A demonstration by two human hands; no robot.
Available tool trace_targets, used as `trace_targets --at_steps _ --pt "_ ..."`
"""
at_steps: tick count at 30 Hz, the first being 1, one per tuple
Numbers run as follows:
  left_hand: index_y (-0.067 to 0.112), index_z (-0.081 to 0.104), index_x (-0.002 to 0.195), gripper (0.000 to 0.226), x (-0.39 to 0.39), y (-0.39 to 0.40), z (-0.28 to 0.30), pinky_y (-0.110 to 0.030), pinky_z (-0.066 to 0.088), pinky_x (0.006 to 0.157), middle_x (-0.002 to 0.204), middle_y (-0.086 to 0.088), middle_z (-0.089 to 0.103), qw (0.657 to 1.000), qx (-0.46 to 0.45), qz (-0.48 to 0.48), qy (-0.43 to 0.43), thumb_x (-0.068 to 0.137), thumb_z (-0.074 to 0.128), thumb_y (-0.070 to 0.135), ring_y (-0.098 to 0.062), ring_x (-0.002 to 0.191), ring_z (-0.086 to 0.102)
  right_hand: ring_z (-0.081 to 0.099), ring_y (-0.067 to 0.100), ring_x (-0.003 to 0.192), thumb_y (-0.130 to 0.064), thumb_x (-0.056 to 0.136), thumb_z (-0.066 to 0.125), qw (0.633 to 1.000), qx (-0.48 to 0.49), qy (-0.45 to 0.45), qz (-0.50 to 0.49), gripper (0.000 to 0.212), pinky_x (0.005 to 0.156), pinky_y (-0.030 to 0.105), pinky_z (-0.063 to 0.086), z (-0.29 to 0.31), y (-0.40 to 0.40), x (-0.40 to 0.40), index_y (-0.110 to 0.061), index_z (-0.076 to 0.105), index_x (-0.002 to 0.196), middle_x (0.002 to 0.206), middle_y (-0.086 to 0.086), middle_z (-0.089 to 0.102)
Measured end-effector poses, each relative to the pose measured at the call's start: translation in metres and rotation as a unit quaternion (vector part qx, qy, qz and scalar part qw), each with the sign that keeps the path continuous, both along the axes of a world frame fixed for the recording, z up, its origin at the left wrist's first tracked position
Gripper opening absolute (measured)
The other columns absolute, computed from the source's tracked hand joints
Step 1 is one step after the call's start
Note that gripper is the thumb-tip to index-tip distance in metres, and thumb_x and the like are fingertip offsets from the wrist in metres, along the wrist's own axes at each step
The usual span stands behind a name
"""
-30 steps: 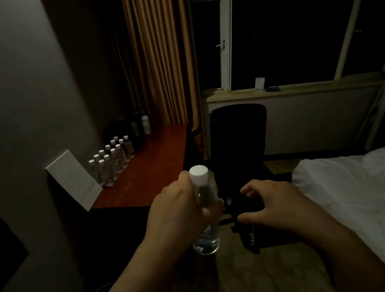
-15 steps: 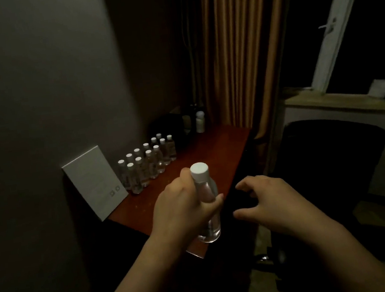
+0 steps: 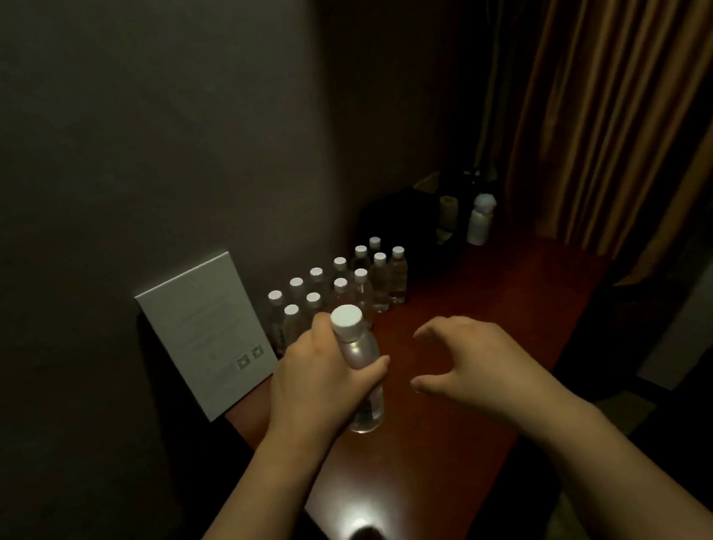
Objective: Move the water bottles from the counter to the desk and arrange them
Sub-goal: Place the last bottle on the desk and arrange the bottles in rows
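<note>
Over the near half of a red-brown wooden desk (image 3: 477,412), the left hand (image 3: 319,381) grips one clear water bottle (image 3: 361,369) around its upper body, fingers and thumb wrapped round it just below the white cap (image 3: 346,317). The bottle stands upright, its base low over the desk top; whether it touches the wood cannot be told in the dim light. At 3 o'clock from the bottle, apart from it, the right hand (image 3: 475,356) hovers with nothing in it, fingers spread and loosely curved, thumb pointing toward the bottle.

At 12 o'clock from the held bottle, against the grey wall (image 3: 124,141), a group of standing bottles (image 3: 339,288) with white caps sits in two rows running toward the far corner. Twelve caps can be counted: six in the row nearer the wall, six in the nearer row. They stand close together, some touching.

At 10 o'clock, one white card (image 3: 206,332) leans against the wall at the desk's left edge, with two small square marks near its lower right corner; its print is too faint to read.

At 1 o'clock, in the far corner, one small white bottle with a pale blue cap (image 3: 480,219) stands beside dark objects too shadowed to name. Brown pleated curtains (image 3: 615,77) hang at 2 o'clock. A bright glare spot (image 3: 359,525) lies on the desk's near edge at 6 o'clock.
</note>
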State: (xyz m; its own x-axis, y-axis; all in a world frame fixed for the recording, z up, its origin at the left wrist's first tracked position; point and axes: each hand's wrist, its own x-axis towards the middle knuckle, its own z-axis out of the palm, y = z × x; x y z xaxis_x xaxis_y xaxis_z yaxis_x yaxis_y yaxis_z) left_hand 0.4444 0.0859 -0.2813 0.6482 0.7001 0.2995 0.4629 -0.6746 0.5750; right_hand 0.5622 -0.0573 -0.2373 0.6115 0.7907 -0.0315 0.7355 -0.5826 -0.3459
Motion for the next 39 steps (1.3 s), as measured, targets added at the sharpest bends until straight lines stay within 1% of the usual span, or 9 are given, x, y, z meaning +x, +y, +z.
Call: trace_targets --at_steps 4,9,12,20,26,29,33,36,39 --pt "0.02 0.051 0.106 0.063 0.043 0.038 -0.02 -0.033 0.044 0.07 0.103 -0.004 0.068 0.999 -0.026 0.044 0.018 0.067 0.079 0.059 -0.028 0.098 0.064 0.055 0.011 0.117 -0.047 0.079 0.076 1.0 -0.004 0.014 0.026 0.062 0.094 0.026 0.047 -0.014 0.042 0.051 -0.033 0.051 0.134 0.132 -0.008 0.055" --pt "0.02 0.051 0.108 0.063 0.086 0.08 -0.053 -0.036 0.05 0.074 0.105 -0.004 0.068 0.992 -0.067 0.103 0.032 0.066 0.08 0.057 -0.028 0.099 0.064 0.056 0.014 0.118 -0.044 0.078 0.076 0.995 -0.013 0.029 0.09 0.057 0.095 0.028 0.047 -0.036 0.103 0.108 -0.033 0.054 0.13 0.13 -0.006 0.057" --pt "0.021 0.052 0.11 0.066 0.107 0.1 -0.076 -0.041 0.054 0.078 0.106 -0.003 0.068 0.983 -0.09 0.156 0.038 0.064 0.079 0.059 -0.026 0.1 0.065 0.059 0.014 0.113 -0.043 0.076 0.076 0.989 -0.012 0.035 0.146 0.053 0.094 0.029 0.048 -0.055 0.142 0.14 -0.03 0.059 0.124 0.124 -0.005 0.061" --pt "0.021 0.052 0.117 0.069 0.159 0.131 -0.139 -0.039 0.053 0.079 0.11 -0.001 0.067 0.947 -0.138 0.282 0.075 0.065 0.082 0.056 -0.026 0.102 0.064 0.059 0.017 0.112 -0.038 0.076 0.076 0.955 -0.065 0.075 0.278 0.053 0.094 0.031 0.048 -0.111 0.227 0.204 -0.026 0.059 0.124 0.12 -0.002 0.061" --pt "0.021 0.053 0.113 0.066 0.186 0.144 -0.192 -0.037 0.052 0.075 0.109 -0.002 0.066 0.928 -0.191 0.31 0.08 0.064 0.082 0.054 -0.027 0.101 0.064 0.059 0.018 0.112 -0.035 0.075 0.075 0.939 -0.079 0.097 0.32 0.05 0.095 0.033 0.049 -0.145 0.261 0.232 -0.028 0.059 0.122 0.12 -0.001 0.062" --pt "0.023 0.053 0.112 0.063 0.196 0.143 -0.214 -0.035 0.05 0.071 0.107 0.001 0.064 0.918 -0.212 0.326 0.072 0.066 0.08 0.056 -0.024 0.098 0.064 0.06 0.019 0.112 -0.033 0.075 0.074 0.933 -0.081 0.108 0.333 0.049 0.095 0.034 0.049 -0.158 0.277 0.24 -0.027 0.06 0.121 0.12 0.0 0.063" --pt "0.026 0.055 0.113 0.054 0.204 0.141 -0.228 -0.032 0.049 0.071 0.106 0.004 0.062 0.91 -0.215 0.351 0.047 0.07 0.077 0.049 -0.02 0.096 0.062 0.058 0.019 0.113 -0.032 0.078 0.073 0.928 -0.087 0.107 0.347 0.05 0.096 0.032 0.048 -0.169 0.293 0.245 -0.026 0.058 0.126 0.122 0.0 0.061" --pt "0.028 0.054 0.117 0.056 0.206 0.144 -0.232 -0.026 0.047 0.074 0.11 0.007 0.06 0.908 -0.219 0.354 0.053 0.07 0.078 0.046 -0.015 0.1 0.06 0.059 0.019 0.11 -0.032 0.079 0.072 0.925 -0.077 0.113 0.353 0.048 0.092 0.031 0.048 -0.175 0.302 0.246 -0.027 0.059 0.125 0.119 0.0 0.061" --pt "0.03 0.052 0.123 0.064 0.207 0.143 -0.232 -0.027 0.05 0.079 0.115 0.008 0.059 0.911 -0.216 0.346 0.061 0.069 0.08 0.05 -0.012 0.105 0.058 0.06 0.018 0.106 -0.033 0.079 0.073 0.925 -0.063 0.118 0.356 0.047 0.089 0.031 0.049 -0.176 0.311 0.247 -0.027 0.061 0.124 0.116 -0.002 0.062"
